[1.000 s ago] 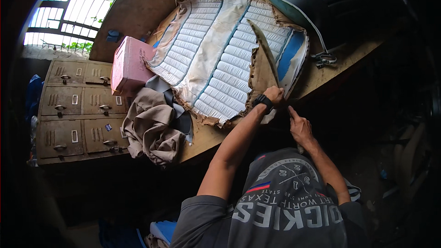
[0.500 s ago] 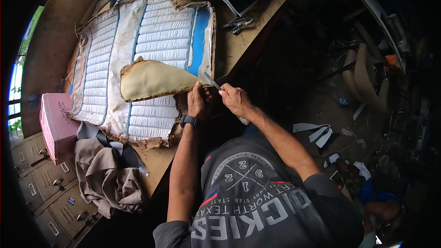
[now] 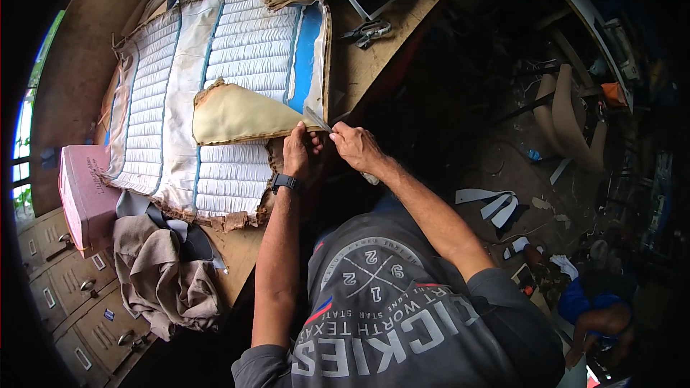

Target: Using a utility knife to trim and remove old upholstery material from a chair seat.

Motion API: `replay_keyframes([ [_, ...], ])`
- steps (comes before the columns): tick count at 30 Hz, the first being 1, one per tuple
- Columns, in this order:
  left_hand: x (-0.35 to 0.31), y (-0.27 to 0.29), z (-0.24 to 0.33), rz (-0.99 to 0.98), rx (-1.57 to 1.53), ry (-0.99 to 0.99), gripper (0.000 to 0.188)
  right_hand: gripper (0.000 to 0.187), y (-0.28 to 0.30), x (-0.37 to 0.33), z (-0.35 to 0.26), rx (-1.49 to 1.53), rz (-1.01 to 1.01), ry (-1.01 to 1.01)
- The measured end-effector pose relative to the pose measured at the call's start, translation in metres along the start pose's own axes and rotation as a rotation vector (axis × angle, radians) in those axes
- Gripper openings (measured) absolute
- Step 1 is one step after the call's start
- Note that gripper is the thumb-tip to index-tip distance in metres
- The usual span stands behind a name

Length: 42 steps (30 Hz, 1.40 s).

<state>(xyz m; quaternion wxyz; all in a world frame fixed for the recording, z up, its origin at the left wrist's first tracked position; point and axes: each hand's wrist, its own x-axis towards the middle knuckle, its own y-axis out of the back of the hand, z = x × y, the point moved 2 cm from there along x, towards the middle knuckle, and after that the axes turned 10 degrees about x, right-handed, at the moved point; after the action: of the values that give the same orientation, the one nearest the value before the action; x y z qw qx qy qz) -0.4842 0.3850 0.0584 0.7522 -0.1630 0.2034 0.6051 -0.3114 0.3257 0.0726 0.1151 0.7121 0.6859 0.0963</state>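
Note:
An upholstery cover (image 3: pixel 180 79) lies wrong side up on the workbench, with white padded ribs, blue seams and frayed brown edges. One part is folded over as a beige flap (image 3: pixel 244 116). My left hand (image 3: pixel 296 152) pinches the flap's near edge close to its narrow right end. In my right hand (image 3: pixel 356 149) is a knife (image 3: pixel 315 118), its blade against the cover's edge beside my left fingers. Part of its handle sticks out below my palm. The exact contact of the blade tip is too small to tell.
Scissors (image 3: pixel 368 32) lie at the bench's right edge. A pink box (image 3: pixel 88 190) and a crumpled brown cloth (image 3: pixel 162 269) are at the left, near metal drawers (image 3: pixel 83 309). White strips (image 3: pixel 496 205) lie on the floor at right. Another person (image 3: pixel 596 309) is low at the lower right.
Both hands have shifted slightly left and up in the picture. The knife blade lies flatter and farther over the flap's narrow end. The flap's near edge has risen a little.

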Motion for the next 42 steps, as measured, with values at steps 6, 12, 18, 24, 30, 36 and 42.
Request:
replay_keyframes([
  [6, 0.001, 0.003, 0.002, -0.012, -0.042, 0.030, 0.039, 0.020, 0.007, -0.012, -0.002, -0.013, -0.084, -0.021],
  [12, 0.001, 0.008, 0.002, -0.089, -0.325, 0.032, 0.027, 0.017, 0.016, -0.047, -0.006, -0.011, -0.052, -0.020],
  [18, 0.001, 0.013, -0.002, -0.049, -0.435, 0.105, 0.020, 0.017, 0.007, -0.017, -0.011, -0.007, 0.028, 0.086],
  [24, 0.005, 0.013, -0.001, -0.097, -0.406, 0.086, 0.027, 0.019, -0.006, -0.011, -0.004, 0.015, 0.024, 0.069],
  [30, 0.000, 0.007, 0.004, -0.080, -0.410, 0.083, 0.028, 0.016, -0.012, -0.022, 0.002, 0.041, 0.037, 0.076],
  [36, -0.004, 0.012, 0.009, -0.057, -0.239, 0.005, 0.032, 0.015, -0.011, -0.059, 0.007, 0.079, 0.057, 0.086],
  [42, -0.033, -0.002, 0.076, 0.062, 1.094, -0.542, 0.040, 0.020, -0.001, -0.045, -0.006, 0.098, 0.009, -0.126],
])
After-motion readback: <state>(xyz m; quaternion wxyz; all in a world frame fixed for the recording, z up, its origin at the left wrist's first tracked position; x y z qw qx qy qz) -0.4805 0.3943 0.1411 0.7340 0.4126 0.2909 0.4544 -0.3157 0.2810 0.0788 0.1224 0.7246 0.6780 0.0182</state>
